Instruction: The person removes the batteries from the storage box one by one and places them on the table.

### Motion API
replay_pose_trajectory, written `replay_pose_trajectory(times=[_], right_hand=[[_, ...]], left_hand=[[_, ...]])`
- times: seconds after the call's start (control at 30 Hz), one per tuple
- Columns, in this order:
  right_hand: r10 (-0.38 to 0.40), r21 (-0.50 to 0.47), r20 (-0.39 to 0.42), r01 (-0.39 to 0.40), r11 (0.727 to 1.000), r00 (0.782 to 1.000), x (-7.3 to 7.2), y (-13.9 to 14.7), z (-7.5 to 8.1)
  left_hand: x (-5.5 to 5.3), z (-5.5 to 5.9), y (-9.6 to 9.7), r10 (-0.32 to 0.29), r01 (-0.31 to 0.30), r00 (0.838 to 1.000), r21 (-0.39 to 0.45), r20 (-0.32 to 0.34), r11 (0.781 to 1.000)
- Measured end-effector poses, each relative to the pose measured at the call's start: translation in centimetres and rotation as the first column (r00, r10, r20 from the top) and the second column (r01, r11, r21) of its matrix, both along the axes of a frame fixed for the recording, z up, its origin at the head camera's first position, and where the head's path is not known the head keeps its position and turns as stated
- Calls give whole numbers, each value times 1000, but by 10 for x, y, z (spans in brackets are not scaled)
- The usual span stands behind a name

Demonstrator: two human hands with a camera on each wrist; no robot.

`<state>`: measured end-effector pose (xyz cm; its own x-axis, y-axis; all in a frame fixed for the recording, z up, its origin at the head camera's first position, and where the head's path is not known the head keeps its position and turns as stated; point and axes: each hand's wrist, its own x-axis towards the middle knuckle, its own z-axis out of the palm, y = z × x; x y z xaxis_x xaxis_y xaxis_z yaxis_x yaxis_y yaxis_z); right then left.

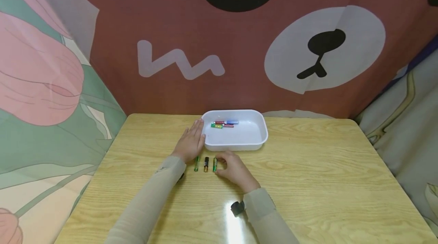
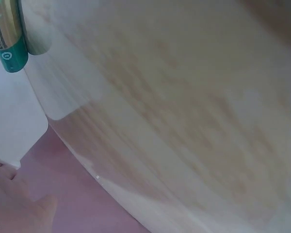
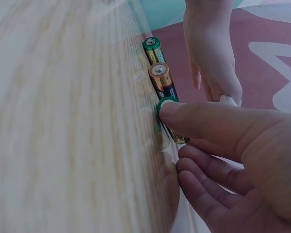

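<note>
Three batteries lie side by side on the table in front of a white tray (image 1: pixel 236 147). On the left is a green one (image 1: pixel 196 164), in the middle a black and copper one (image 1: pixel 206 164). My right hand (image 1: pixel 236 171) pinches the rightmost green battery (image 1: pixel 215 165) lengthwise, thumb on its near end and fingertips at the far end, as the right wrist view shows. My left hand (image 1: pixel 189 143) lies with straight fingers along the tray's left side. A green and gold battery (image 2: pixel 12 46) shows at the corner of the left wrist view.
Inside the tray, toward its left, lies a small group of cylinders, among them a green and yellow one (image 1: pixel 216 126) and a blue and white one (image 1: pixel 232 122). A printed cloth (image 1: pixel 178 95) hangs behind the wooden table (image 1: pixel 308 175).
</note>
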<state>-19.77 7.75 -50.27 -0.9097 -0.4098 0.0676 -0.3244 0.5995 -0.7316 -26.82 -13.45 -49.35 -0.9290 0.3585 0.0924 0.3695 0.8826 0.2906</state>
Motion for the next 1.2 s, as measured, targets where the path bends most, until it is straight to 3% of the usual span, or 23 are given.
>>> replay_pose_trajectory(times=[1.2], right_hand=[[2,-13,38,-1,1000,999,1,1,4]], left_hand=[[0,1,2,7,-7,1000,-1,8,1000]])
